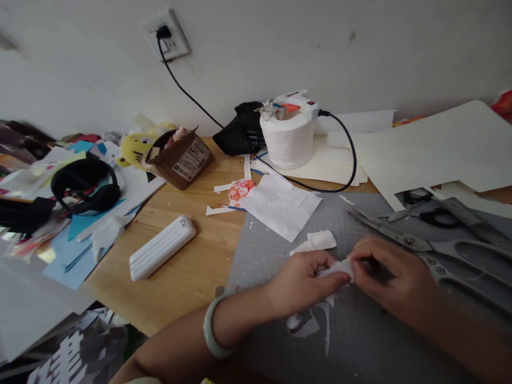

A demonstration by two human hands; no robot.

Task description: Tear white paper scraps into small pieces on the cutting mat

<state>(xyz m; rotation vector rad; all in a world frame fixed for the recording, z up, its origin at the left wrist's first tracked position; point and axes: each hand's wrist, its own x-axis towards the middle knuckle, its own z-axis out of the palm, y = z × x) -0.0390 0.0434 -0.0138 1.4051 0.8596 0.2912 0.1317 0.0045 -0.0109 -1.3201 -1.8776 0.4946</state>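
Observation:
My left hand [306, 280] grips a small white piece [342, 268], soft-looking like tissue or paper, between thumb and fingers. At its right end my right hand [394, 269] pinches the same piece with thumb and forefinger; the fingertips of both hands are close together. Just beyond the left hand lies a crumpled white strip [316, 241] on the grey cutting mat [264, 261]. Paper scraps [308, 325] lie on the mat below my left wrist. Large grey-handled scissors [420, 245] rest beside and partly behind my right hand.
A white paper sheet [280, 205] overlaps a red-orange drawing [240, 191]. Behind stands a white roll [287, 140] with tools on top and a black cable [352, 154]. A white power bank [163, 248], a brown box [182, 160], headphones [86, 186] and cream card sheets [440, 149] surround the mat.

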